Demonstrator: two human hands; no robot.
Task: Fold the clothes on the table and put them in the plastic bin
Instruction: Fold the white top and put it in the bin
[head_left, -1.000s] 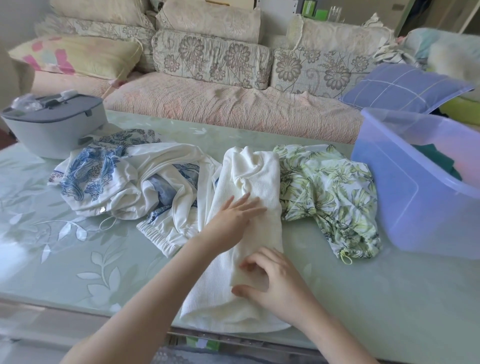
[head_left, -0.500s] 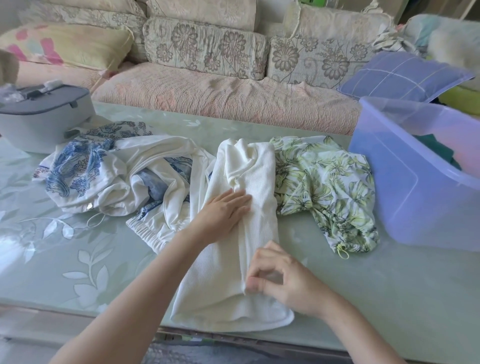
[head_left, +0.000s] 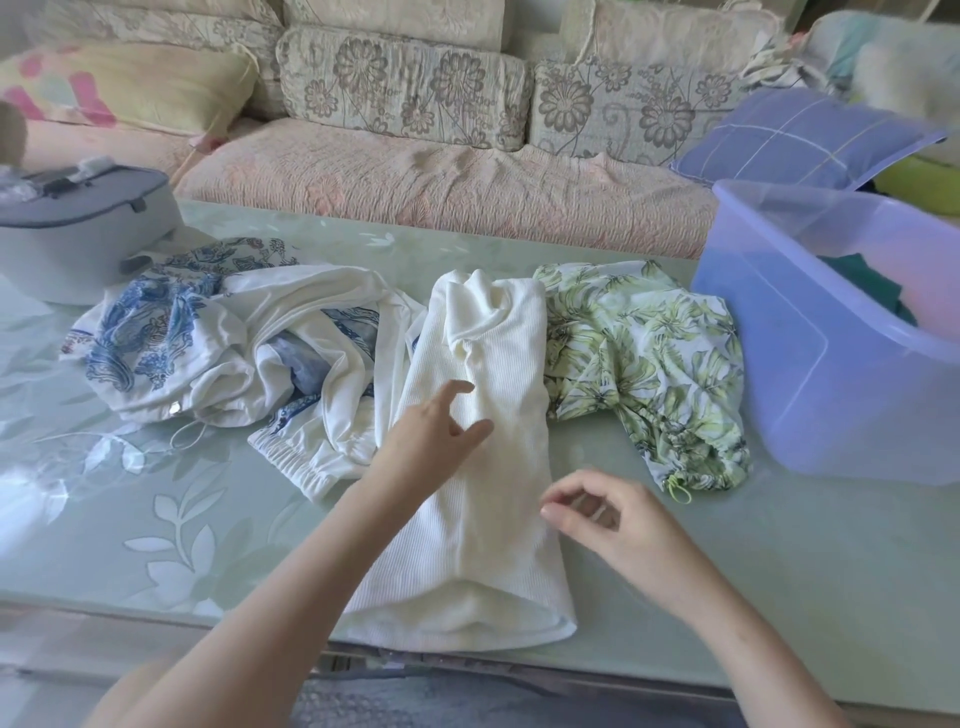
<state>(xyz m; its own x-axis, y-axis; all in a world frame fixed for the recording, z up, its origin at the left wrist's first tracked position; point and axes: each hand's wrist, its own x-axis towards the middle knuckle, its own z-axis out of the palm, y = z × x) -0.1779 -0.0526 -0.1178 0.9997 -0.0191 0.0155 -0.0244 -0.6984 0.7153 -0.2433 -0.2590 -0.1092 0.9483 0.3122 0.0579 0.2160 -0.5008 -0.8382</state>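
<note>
A white ribbed garment (head_left: 488, 519) lies folded lengthwise in a long strip on the glass table (head_left: 779, 571), its near end at the front edge. My left hand (head_left: 431, 441) hovers over its middle with fingers loosely spread, holding nothing. My right hand (head_left: 608, 519) sits at the strip's right edge, fingers loosely curled, holding nothing. A crumpled white and blue patterned garment (head_left: 234, 353) lies to the left. A green leaf-print garment (head_left: 649, 358) lies to the right. The translucent purple plastic bin (head_left: 810, 374) stands at the far right with dark green cloth inside.
A grey lidded box (head_left: 83, 228) stands at the table's back left. Behind the table runs a sofa (head_left: 441, 176) with floral cushions and a blue checked pillow (head_left: 800, 140). The table's front edge is just under my forearms.
My left hand has lifted off the white garment and spread its fingers. My right hand has let go of the strip's edge and moved slightly right.
</note>
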